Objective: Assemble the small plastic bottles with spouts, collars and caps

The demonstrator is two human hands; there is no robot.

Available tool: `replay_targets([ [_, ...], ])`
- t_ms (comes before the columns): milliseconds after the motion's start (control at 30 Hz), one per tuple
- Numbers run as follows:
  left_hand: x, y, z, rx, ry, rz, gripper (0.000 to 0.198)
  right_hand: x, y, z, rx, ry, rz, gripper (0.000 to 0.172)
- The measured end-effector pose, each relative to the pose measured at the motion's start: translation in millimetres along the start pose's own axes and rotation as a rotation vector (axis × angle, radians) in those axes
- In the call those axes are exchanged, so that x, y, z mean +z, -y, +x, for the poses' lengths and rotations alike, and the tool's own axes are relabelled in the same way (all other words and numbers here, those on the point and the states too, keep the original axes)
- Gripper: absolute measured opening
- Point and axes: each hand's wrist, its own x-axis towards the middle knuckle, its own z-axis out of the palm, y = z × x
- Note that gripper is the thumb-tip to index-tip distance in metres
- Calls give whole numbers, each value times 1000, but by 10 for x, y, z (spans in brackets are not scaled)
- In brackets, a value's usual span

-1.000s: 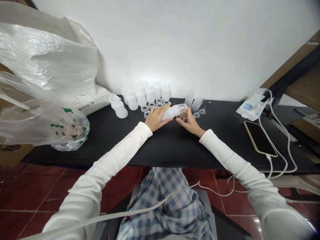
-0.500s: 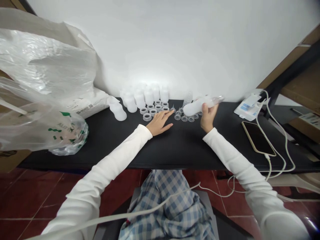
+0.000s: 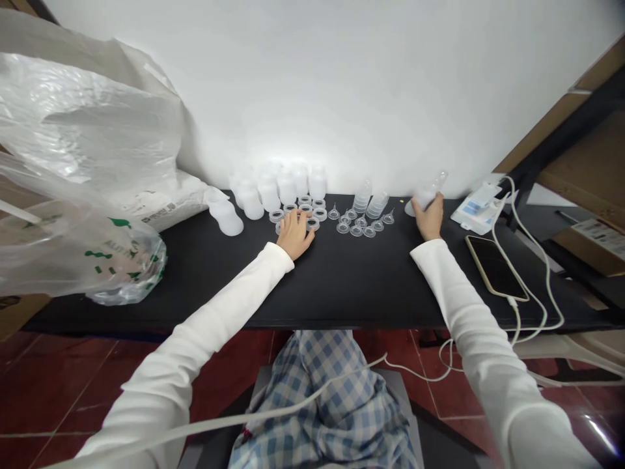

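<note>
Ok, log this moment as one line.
left hand: resting on rings | right hand: holds bottle, tilted | surface: black table

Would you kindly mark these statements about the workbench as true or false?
1. The right hand grips a tilted translucent bottle. True.
2. The left hand is raised high above the table. False: it is down at the table, among the plastic rings.
3. The phone lies flat with a cable plugged in. True.
4. The plastic bag sits right of the phone. False: it is at the far left.
</note>
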Motion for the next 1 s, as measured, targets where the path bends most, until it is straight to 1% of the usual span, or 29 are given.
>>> replay_targets([
  [67,20,13,-1,7,5,-5,41,67,-52,4,-16,81,-18,75],
  [133,32,21,-3,11,25,-2,39,107,-62,0,-15,115,-31,78],
  [300,37,43,-1,57,55,22,27,120,-35,-26,-24,116,-58,74],
  [433,22,60,11,109,71,1,23,53,-8,-29,-63,102,-141,73],
  [500,18,63,18,123,68,-18,22,-15,45,-31,-78,73,-226,63],
  [600,22,70,25,141,59,-32,22,-136,215,-79,-51,49,-309,34],
  [633,25,75,26,148,55,-37,22,-170,293,-112,-45,66,-319,31],
  [667,28,81,28,156,51,-45,21,-197,376,-152,-94,103,-317,34],
  [733,32,95,30,172,47,-68,20,-226,534,-244,-293,216,-283,38],
  [767,32,102,30,177,49,-84,19,-228,598,-288,-381,284,-259,38],
  [833,28,106,28,173,58,-122,16,-220,675,-349,-491,402,-225,37],
  [900,21,93,22,151,69,-168,14,-209,679,-364,-507,484,-244,35],
  [1000,6,40,17,89,74,-278,13,-209,600,-324,-443,574,-332,32],
])
